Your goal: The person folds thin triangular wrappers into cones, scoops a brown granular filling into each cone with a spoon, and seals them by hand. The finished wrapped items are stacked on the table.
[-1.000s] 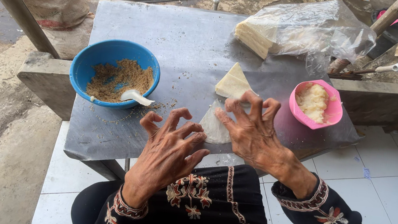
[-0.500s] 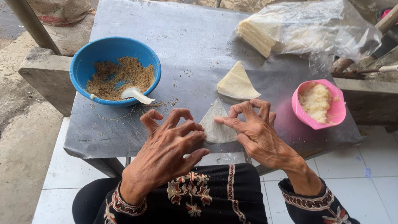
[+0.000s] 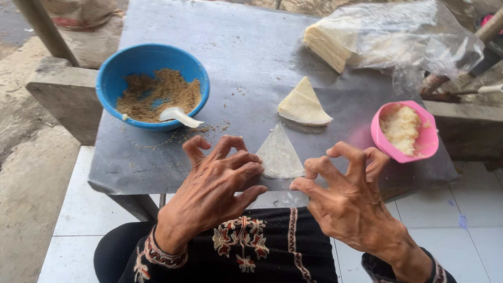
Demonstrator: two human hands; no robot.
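Head view looks down on a flat grey metal sheet table [image 3: 237, 50], the landmark for all else; its near edge runs just above the person's lap and its right edge ends short of the white tiled floor [image 3: 496, 229]. At the table's far right corner lies a crumpled clear plastic bag [image 3: 405, 35] over a stack of pale square pastry sheets [image 3: 327, 42], reaching the far edge. On the table's left half, close to the left edge, stands a round blue plastic bowl of brown crumbly filling [image 3: 153, 84] with a white spoon [image 3: 179, 115] leaning in it. Near the right edge sits a small pink plastic bowl of pale paste [image 3: 404, 129]. Between the bowls, at the table's middle, rests a folded cream pastry triangle [image 3: 303, 103], with open grey surface all around it. Nearer the front edge lies a flat thin pale triangular pastry sheet [image 3: 278, 156], its base close to that edge. The left hand [image 3: 215, 185] hovers at the front edge with fingers spread and curled, its fingertips [image 3: 254, 164] at the sheet's left side. The right hand [image 3: 347, 195], likewise spread and clawed, holds nothing just beside the sheet's right corner.
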